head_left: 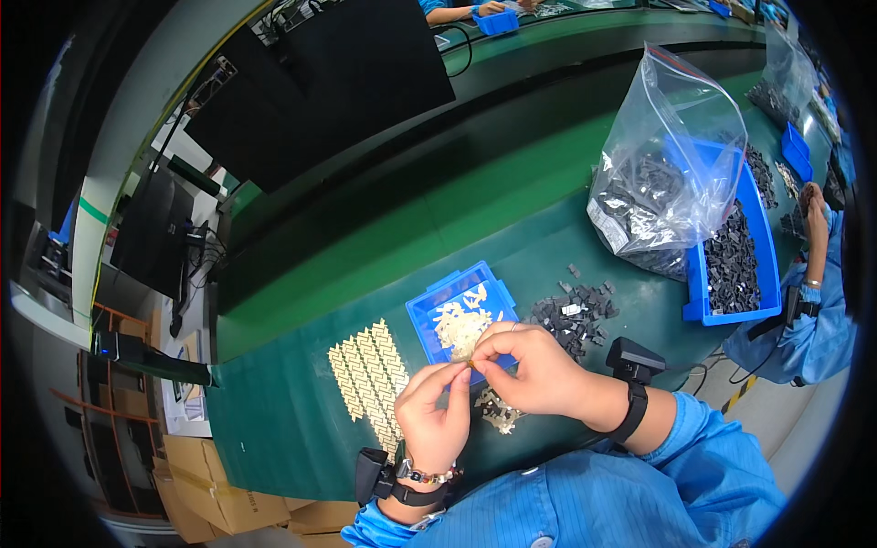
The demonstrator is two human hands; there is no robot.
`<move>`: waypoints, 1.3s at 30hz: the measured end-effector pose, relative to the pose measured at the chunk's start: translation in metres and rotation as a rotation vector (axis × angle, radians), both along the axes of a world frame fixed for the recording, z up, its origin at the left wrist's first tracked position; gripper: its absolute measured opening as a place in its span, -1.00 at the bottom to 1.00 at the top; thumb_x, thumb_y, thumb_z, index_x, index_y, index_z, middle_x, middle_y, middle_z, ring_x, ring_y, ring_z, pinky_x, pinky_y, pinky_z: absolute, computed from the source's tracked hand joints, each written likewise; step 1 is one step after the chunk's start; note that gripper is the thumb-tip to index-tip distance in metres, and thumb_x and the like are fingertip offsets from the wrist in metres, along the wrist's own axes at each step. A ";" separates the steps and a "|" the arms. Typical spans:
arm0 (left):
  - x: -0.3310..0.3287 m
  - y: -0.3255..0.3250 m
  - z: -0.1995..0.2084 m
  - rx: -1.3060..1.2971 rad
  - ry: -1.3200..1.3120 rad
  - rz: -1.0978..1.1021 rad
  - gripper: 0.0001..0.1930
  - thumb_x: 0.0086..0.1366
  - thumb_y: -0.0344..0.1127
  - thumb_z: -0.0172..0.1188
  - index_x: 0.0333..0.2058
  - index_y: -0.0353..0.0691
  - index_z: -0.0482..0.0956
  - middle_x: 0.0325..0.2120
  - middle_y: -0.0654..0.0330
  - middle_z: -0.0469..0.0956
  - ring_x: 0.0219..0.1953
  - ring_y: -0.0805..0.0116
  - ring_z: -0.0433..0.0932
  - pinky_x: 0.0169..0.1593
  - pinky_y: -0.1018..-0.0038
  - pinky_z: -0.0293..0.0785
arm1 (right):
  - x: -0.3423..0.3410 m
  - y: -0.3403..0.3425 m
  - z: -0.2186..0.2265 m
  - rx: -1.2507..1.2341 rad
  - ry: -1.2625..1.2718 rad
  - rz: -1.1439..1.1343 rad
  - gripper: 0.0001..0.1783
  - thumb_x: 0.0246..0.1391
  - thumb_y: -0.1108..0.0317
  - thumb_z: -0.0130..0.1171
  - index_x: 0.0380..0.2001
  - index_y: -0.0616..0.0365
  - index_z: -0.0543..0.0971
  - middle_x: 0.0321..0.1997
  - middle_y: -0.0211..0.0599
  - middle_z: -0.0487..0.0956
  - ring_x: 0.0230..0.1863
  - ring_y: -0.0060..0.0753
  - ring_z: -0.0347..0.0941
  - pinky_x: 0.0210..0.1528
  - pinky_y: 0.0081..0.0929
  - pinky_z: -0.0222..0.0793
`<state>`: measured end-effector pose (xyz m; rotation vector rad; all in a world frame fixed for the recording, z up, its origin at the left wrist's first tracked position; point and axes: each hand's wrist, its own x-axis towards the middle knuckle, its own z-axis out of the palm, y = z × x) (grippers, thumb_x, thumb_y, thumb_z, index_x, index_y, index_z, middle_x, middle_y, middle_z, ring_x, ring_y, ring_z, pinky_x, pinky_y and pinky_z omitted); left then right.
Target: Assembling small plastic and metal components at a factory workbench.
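Yellowish-brown, tiny piece (471,363), partly hidden.

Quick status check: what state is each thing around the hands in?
Left hand, fingertips pinched at a small piece
Right hand, pinching there too
Small blue tray, partly filled, uncovered
Patterned cream pieces, lined up in rows
Dark pieces, loosely heaped
Clear bag, partly filled; whether sealed, unclear
Large blue bin, loaded with dark parts

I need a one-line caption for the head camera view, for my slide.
Left hand and right hand pinch a tiny piece at a blue tray, between cream rows and dark pieces.
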<state>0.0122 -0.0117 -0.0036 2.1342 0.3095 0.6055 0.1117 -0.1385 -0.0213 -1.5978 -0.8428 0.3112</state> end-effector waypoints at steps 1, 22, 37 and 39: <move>0.000 -0.001 0.000 -0.022 -0.002 -0.010 -0.91 0.19 -0.53 0.24 -0.32 -0.38 0.64 -0.43 0.07 0.62 -0.39 0.31 0.62 -0.27 0.51 0.51 | -0.001 -0.001 0.000 0.011 0.008 0.011 -0.94 -0.04 0.60 0.16 -0.44 0.27 0.57 -0.39 -0.19 0.58 -0.31 -0.21 0.55 -0.26 -0.41 0.44; 0.006 0.000 -0.001 -0.025 0.060 0.021 -0.93 0.21 -0.50 0.19 -0.40 -0.37 0.62 -0.51 0.13 0.60 -0.47 0.40 0.55 -0.34 0.53 0.44 | 0.002 -0.021 -0.001 0.024 -0.021 -0.015 -0.93 -0.06 0.62 0.15 -0.46 0.25 0.56 -0.41 -0.19 0.57 -0.31 -0.18 0.53 -0.23 -0.38 0.44; -0.002 0.004 -0.028 -0.681 0.178 -0.207 -0.88 0.27 -0.49 0.21 -0.26 -0.41 0.63 -0.37 0.17 0.64 -0.34 0.55 0.57 -0.22 0.63 0.49 | -0.006 -0.029 0.007 0.041 -0.063 0.062 -0.93 0.00 0.54 0.14 -0.40 0.26 0.58 -0.37 -0.14 0.59 -0.27 -0.11 0.53 -0.17 -0.31 0.44; -0.001 0.005 -0.027 -0.679 0.175 -0.234 -0.88 0.28 -0.49 0.20 -0.26 -0.41 0.63 -0.38 0.17 0.64 -0.34 0.54 0.57 -0.21 0.62 0.49 | -0.007 -0.030 0.006 0.041 -0.012 0.072 -0.95 0.04 0.54 0.15 -0.40 0.26 0.58 -0.36 -0.19 0.59 -0.26 -0.20 0.54 -0.14 -0.36 0.43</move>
